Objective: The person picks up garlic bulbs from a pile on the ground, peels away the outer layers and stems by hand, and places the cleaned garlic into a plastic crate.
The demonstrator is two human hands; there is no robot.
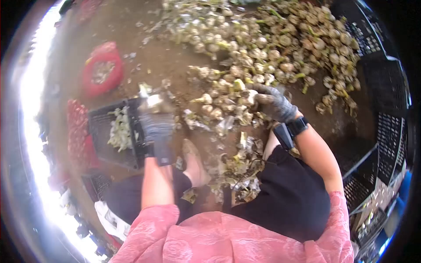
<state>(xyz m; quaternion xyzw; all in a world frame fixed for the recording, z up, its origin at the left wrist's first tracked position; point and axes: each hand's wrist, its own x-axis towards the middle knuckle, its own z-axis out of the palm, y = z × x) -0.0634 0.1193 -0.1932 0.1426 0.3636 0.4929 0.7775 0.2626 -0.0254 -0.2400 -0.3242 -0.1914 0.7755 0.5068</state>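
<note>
Partly curled at the fingers of the right hand [277,104], in a grey glove, with tips against a pale garlic bulb [248,97] at the near edge of the heap; impossible to tell from here whether gripped or just touched. Smeared by motion at the left hand [157,122], also gloved, above the near edge of a black crate [109,118]; impossible to tell how far open. Just beyond the left fingers, bright and blurred, a whitish shape [153,101], too smeared to say whether held.

Around the right wrist, a black watch-like band [298,126], and beside it a dark boxy unit [284,136]. On the left wrist, another dark unit [163,152]. Too small or blurred to read any lettering on these.

Spread over the brown floor ahead of the hands, a wide heap of garlic [285,48], some with green stubs. Nearer, between the legs, dry leaves and skins [243,171] scattered beside a foot [194,164]. Inside the black crate, a cluster of whitish-green pieces [120,130]. Farther left, a round red net bag [104,72], open at the top with pale contents showing, and a filled red net sack [78,131]. Along the right side, black slatted crates [389,133]. At the bottom, pink patterned clothing [210,239] and black trousers [285,197].
</note>
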